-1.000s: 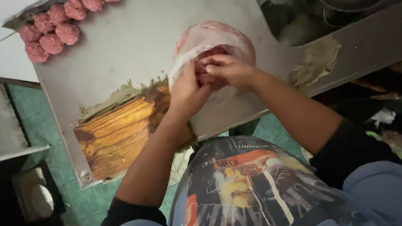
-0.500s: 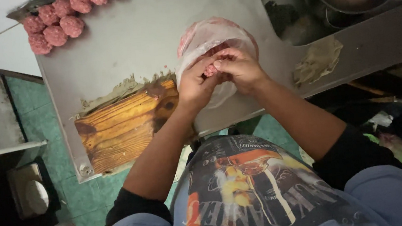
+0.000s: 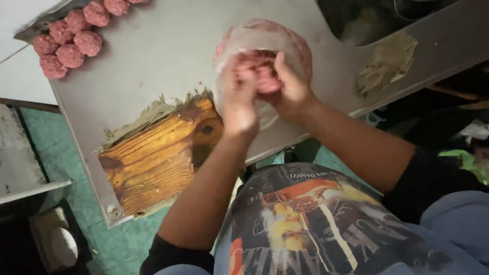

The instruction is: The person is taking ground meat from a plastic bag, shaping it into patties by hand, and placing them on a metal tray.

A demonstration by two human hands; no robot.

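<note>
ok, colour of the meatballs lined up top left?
Pinkish-red raw meatballs, clearest in the head view.

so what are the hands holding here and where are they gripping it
Both hands, left and right, cup a small lump of minced meat between their fingers, over the clear bag of mince. The exact grip is hidden.

Your left hand (image 3: pixel 238 100) and right hand (image 3: pixel 288 87) are pressing a lump of minced meat (image 3: pixel 261 75) over the plastic bag of mince (image 3: pixel 260 40) at centre frame, with meatballs (image 3: pixel 76 31) sitting upper left on the metal table (image 3: pixel 162 56).
</note>
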